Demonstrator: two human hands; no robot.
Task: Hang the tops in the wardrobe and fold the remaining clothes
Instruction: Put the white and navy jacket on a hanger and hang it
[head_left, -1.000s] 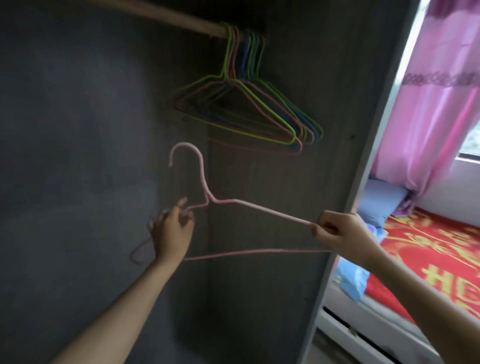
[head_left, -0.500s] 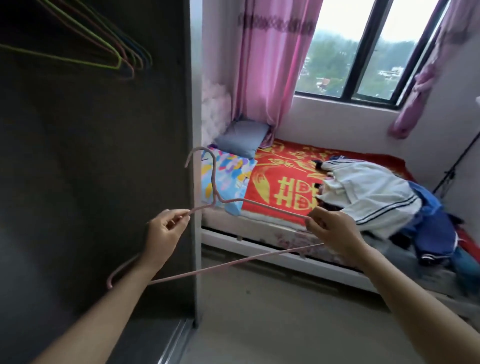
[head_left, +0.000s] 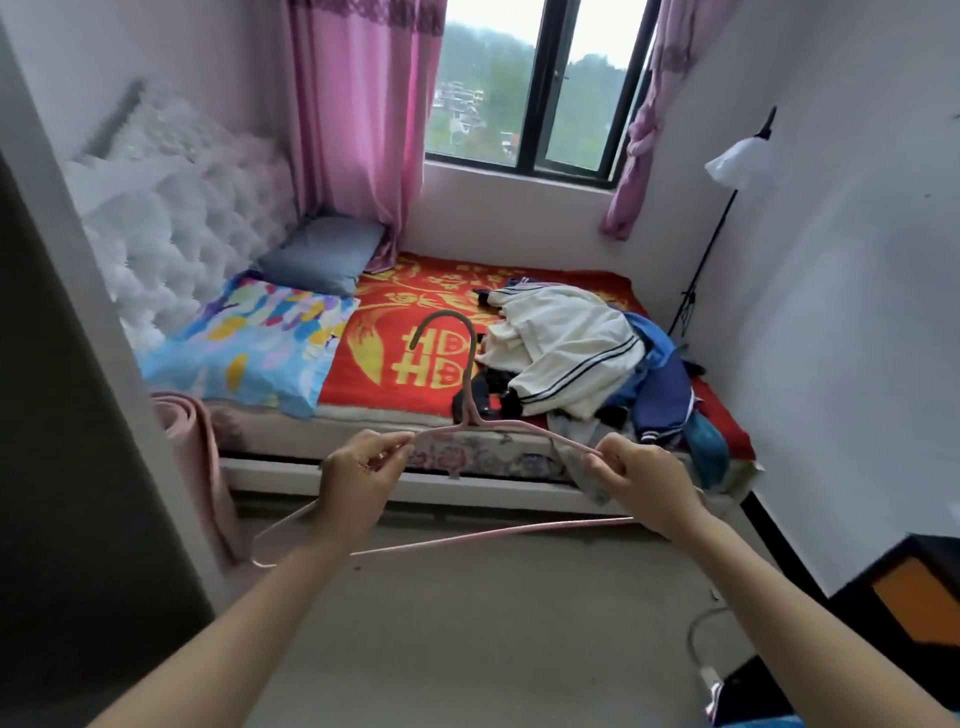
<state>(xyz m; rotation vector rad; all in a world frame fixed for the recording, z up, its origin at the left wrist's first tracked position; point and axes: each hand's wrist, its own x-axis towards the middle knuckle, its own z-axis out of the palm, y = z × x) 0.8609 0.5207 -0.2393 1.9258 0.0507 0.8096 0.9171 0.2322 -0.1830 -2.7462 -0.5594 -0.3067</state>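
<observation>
Fingertips (head_left: 400, 446) of the left hand (head_left: 358, 480) pinch one shoulder of the pink hanger (head_left: 474, 420); the right hand (head_left: 644, 483) curls round the other, hook up, bar held over the floor near the bed (head_left: 374, 358). Thin and light, the wire probably springs; a hold beside the neck should steady it. Far right on the bed lies the clothes pile (head_left: 566, 353), soft and limp; a top is best lifted by its shoulders. At near left stands the wardrobe (head_left: 62, 467).

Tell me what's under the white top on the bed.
Under the white top, dark garments poke out left and blue clothes right, on the red blanket. Its middle hides the rest.
</observation>
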